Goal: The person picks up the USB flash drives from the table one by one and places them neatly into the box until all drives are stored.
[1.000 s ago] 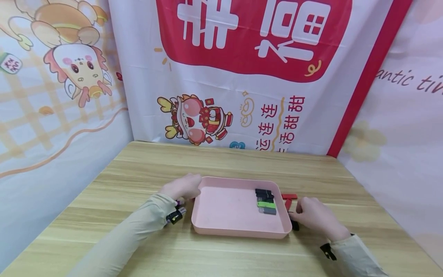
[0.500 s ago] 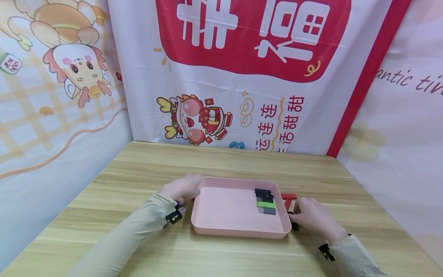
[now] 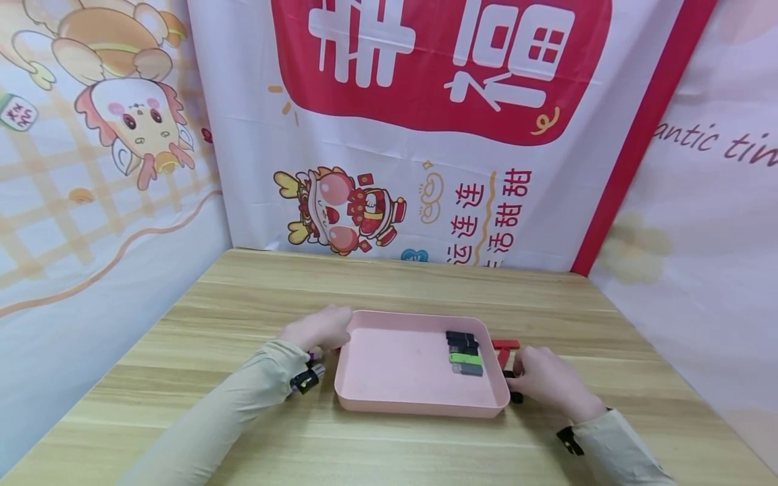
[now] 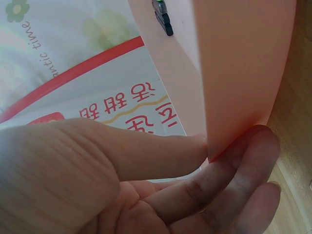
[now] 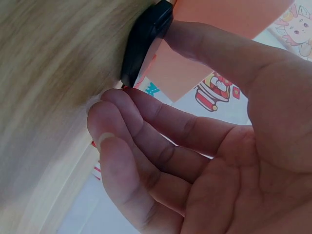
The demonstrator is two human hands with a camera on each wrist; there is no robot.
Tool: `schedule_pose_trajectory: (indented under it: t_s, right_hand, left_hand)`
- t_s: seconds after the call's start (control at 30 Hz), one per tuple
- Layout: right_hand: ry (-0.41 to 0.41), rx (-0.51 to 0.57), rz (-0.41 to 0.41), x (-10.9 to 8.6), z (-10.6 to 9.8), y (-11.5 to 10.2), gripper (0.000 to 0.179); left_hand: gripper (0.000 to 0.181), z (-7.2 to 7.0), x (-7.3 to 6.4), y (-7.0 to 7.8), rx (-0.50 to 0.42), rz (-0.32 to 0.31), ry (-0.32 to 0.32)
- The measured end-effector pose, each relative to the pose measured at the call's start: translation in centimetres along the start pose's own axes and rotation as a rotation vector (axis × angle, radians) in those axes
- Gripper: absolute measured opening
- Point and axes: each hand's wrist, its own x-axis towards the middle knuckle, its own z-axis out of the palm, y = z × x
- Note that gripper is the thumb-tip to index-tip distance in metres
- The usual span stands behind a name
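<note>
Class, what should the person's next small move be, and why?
Probably lift the black oblong object into the pink rectangular tray: the right hand touches it just outside; black, green and grey oblong pieces lie inside; the left hand pinches the rim.

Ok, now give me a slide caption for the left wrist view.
Left hand gripping a pink tray with small black sticks inside, red-lettered banner beyond.
</note>
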Motion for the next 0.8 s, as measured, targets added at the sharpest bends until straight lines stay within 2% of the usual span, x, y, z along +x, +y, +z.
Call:
schedule_pose_trajectory:
  t_s: [0.1, 0.27, 0.53, 0.8]
  right_hand:
    - [-0.002, 0.01, 0.004, 0.03, -0.12, -0.05, 0.018]
    - [0.026, -0.005, -0.032, -0.02, -0.3, 0.08, 0.02]
    - [0.028, -0.018, -0.037, -0.06, 0.21, 0.12, 0.021]
    - [0.032, -0.016, -0.038, -0.08, 0.26, 0.2, 0.018]
  left_hand:
    - [0.009, -0.18, -0.05, 0.04, 0.01, 0.017, 0.005]
    - [0.017, -0.41, -0.04, 0.1, 0.034, 0.056, 0.024]
    - [0.014, -0.02, -0.05, -0.18, 0.0, 0.022, 0.003]
    - [0.014, 0.07, -0.02, -0.24, 0.012, 0.037, 0.018]
